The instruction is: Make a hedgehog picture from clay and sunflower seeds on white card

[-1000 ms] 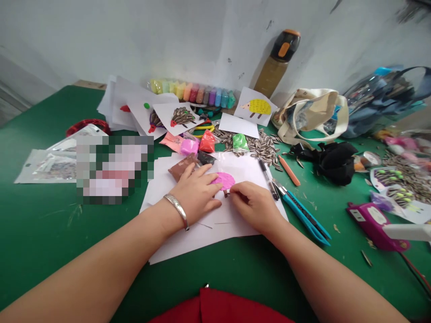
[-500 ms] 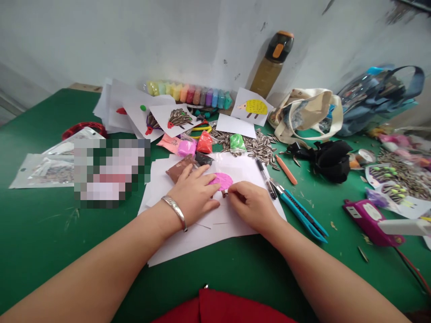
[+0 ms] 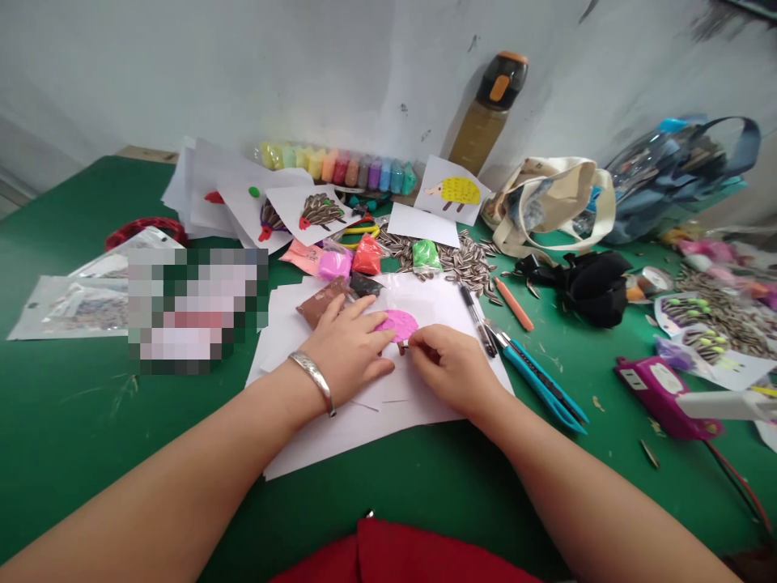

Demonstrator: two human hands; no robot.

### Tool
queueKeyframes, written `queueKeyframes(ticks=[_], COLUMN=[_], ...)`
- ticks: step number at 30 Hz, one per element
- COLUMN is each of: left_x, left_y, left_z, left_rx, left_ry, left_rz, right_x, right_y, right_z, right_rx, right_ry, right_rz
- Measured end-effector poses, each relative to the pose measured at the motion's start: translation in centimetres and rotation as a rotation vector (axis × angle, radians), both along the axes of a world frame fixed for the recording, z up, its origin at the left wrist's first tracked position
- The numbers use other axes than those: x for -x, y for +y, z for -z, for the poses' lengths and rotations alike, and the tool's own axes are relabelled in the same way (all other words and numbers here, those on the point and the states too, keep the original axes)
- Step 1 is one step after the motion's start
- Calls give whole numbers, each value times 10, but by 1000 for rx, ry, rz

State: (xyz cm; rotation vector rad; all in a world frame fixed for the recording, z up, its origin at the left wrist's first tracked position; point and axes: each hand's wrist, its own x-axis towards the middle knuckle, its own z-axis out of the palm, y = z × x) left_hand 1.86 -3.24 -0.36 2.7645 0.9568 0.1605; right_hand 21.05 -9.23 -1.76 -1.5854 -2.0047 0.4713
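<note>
A flat pink clay shape (image 3: pixel 400 325) with a short brown clay leg (image 3: pixel 401 348) lies on white paper (image 3: pixel 303 449). My left hand (image 3: pixel 352 348) rests on it and on the paper with fingers spread, partly covering the pink shape. At the shape's lower right edge, the fingers of my right hand (image 3: pixel 452 368) are curled and pinched together; what they hold, if anything, is hidden. A brown clay packet (image 3: pixel 321 301) touches the left fingertips, and a black clay packet (image 3: pixel 365 284) lies just beyond.
Behind the paper are a red clay packet (image 3: pixel 367 255), a green clay packet (image 3: pixel 427 254) and sunflower seeds (image 3: pixel 470 259). To the right lie a pen (image 3: pixel 478 320), a blue utility knife (image 3: pixel 543 385) and an orange stick (image 3: pixel 513 304). A bottle (image 3: pixel 486 113) stands by the wall.
The whole view has shifted slightly. Both hands keep nearly the same pose and place on the paper, with no other clear change.
</note>
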Motion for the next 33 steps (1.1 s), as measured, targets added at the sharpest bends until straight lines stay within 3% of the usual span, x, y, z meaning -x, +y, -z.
queueKeyframes(ticks=[33], left_x=[1], left_y=[-1], left_z=[2], left_rx=[-11], left_ry=[-9], left_rz=[9], right_x=[2], right_y=[2], right_z=[2], right_rx=[-36], right_ry=[-32], right_rz=[25])
